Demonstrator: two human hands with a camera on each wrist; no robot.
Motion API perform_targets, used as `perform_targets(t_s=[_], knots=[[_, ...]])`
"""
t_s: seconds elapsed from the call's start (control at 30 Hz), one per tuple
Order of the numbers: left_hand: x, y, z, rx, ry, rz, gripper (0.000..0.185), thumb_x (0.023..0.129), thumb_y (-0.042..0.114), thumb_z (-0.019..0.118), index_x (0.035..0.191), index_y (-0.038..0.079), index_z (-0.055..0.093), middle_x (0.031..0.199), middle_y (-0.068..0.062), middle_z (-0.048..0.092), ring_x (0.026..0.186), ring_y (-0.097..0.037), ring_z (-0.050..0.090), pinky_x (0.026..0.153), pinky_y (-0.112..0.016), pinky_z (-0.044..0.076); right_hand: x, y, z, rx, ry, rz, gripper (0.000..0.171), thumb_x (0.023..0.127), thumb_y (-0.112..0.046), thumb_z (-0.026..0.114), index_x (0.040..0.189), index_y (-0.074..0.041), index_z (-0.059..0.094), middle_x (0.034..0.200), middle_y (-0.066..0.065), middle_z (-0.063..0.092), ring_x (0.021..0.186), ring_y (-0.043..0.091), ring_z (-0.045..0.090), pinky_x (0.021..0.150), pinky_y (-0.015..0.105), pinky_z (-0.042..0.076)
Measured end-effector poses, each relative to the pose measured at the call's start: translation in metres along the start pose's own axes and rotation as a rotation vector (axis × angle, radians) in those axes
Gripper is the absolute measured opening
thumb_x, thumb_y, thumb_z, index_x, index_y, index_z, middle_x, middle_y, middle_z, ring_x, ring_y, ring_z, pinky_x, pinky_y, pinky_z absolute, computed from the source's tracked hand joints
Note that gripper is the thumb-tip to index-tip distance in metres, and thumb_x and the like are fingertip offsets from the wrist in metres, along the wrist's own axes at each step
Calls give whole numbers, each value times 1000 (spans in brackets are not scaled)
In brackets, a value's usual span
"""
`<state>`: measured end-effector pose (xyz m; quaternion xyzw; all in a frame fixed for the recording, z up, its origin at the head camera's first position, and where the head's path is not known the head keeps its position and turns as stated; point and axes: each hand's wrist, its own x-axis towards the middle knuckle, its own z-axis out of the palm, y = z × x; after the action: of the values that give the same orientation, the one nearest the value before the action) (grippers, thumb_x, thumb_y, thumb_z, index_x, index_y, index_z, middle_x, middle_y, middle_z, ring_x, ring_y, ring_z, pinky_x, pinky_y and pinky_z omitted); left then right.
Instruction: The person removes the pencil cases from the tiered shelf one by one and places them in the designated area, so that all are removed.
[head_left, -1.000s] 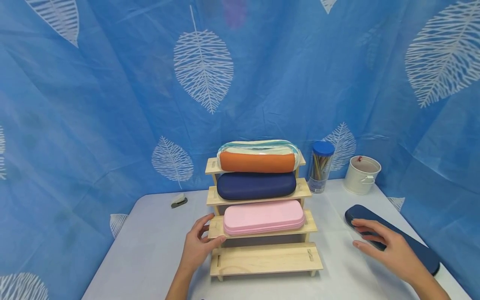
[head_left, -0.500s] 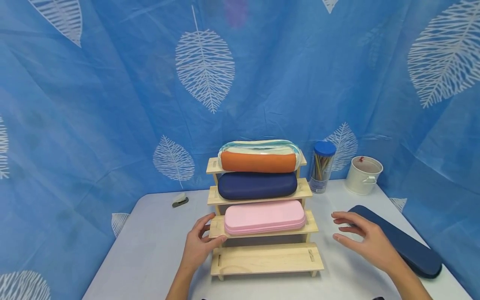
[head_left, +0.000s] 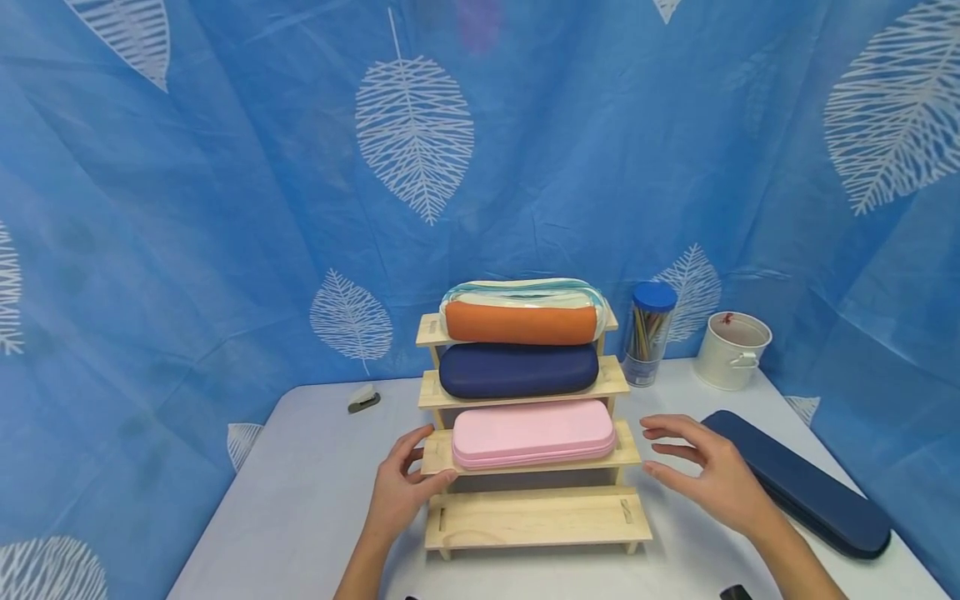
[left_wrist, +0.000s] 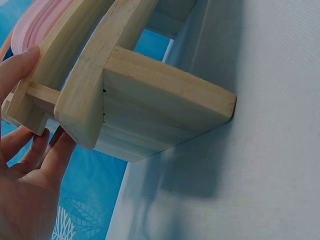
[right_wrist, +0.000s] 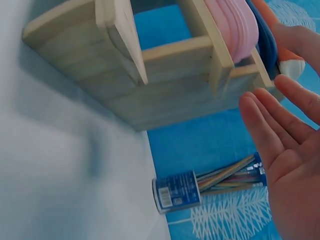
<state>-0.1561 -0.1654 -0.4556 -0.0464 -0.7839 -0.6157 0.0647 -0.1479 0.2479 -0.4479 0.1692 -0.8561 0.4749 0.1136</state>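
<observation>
A stepped wooden rack (head_left: 536, 521) stands mid-table. Its top step bears an orange pouch (head_left: 521, 325) with a clear pouch (head_left: 521, 290) behind it. Lower steps carry a navy case (head_left: 517, 371) and a pink case (head_left: 534, 432); the bottom step is bare. My left hand (head_left: 431, 457) grips the left end of the pink case's step, thumb in front, fingers behind; the left wrist view shows the rack (left_wrist: 150, 110) against that hand (left_wrist: 30, 100). My right hand (head_left: 663, 450) hovers, fingers spread, just off the rack's right end, holding nothing. In the right wrist view that hand (right_wrist: 285, 150) faces the rack (right_wrist: 165, 75).
A long navy case (head_left: 806, 487) lies on the table at the right. Behind it stand a white bucket (head_left: 733, 350) and a clear tube of pencils (head_left: 648, 333) with a blue lid. A small grey object (head_left: 363, 400) sits at the back left. A blue leaf-print curtain surrounds the table (head_left: 300, 500).
My right hand has left the long navy case and moved left to the rack's right end. The left hand has stayed on the rack.
</observation>
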Motion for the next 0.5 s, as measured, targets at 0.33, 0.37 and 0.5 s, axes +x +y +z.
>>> perform_targets(t_s=[0.33, 0.37, 0.5], knots=[[1, -3, -1, -10, -6, -3, 74, 71, 17, 87, 136, 9, 53, 135, -7, 49, 108, -26, 54, 79, -30, 55, 6, -5, 12, 96, 43, -86, 54, 77, -9, 82, 125, -18, 59, 130, 1, 54, 118, 9, 51, 86, 27, 51], [1, -3, -1, -9, -6, -3, 74, 72, 17, 87, 137, 8, 52, 135, -7, 49, 108, -26, 54, 79, -30, 55, 7, -6, 13, 94, 46, -88, 53, 77, -9, 82, 125, -18, 59, 130, 2, 54, 119, 9, 50, 86, 27, 51], [1, -3, 0, 0, -3, 0, 76, 72, 17, 87, 138, 6, 51, 135, -7, 48, 108, -26, 54, 79, -29, 55, 8, -21, 16, 82, 60, -94, 50, 78, -6, 81, 123, -13, 60, 131, 7, 54, 121, 8, 47, 87, 26, 50]])
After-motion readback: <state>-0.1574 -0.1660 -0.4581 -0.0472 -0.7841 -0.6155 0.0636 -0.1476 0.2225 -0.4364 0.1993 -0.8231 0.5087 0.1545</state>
